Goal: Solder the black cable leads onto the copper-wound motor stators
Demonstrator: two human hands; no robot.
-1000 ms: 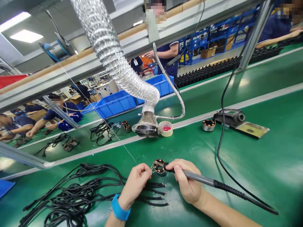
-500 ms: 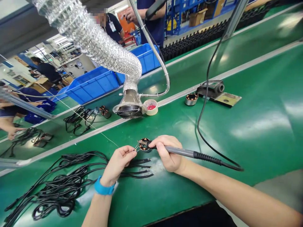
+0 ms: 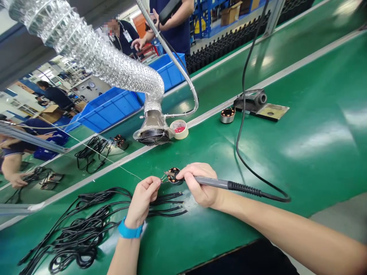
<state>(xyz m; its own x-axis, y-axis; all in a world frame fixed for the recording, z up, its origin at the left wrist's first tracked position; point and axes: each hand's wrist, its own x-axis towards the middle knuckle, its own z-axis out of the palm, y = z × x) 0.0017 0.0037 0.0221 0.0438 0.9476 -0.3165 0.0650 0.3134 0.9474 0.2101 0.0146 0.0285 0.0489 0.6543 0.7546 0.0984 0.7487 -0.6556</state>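
Observation:
My right hand [image 3: 200, 183] is closed around the grey handle of a soldering iron [image 3: 213, 182], its tip pointing left over a small round motor stator [image 3: 173, 175] with copper windings. Thin wires [image 3: 164, 178] stick out from the stator's left side. My left hand [image 3: 146, 193], with a blue band on the wrist, pinches these wires between thumb and forefinger. A thin pale strand, which looks like solder, runs from the upper left down toward my left hand. Beneath that hand lie the stripped ends of several black cables [image 3: 169, 204].
Bundled black cables [image 3: 77, 233] cover the left of the green bench. A fume extractor hood [image 3: 153, 131] hangs beyond my hands, beside a cream tape roll [image 3: 179, 130]. Another stator [image 3: 227, 115] and an iron stand [image 3: 259, 103] are farther right. Co-workers and blue bins [image 3: 109, 110] are behind.
The view has shifted slightly, moving the scene a little left. My hands keep their hold on the wires and the soldering iron. A co-worker's hand at far left has moved lower.

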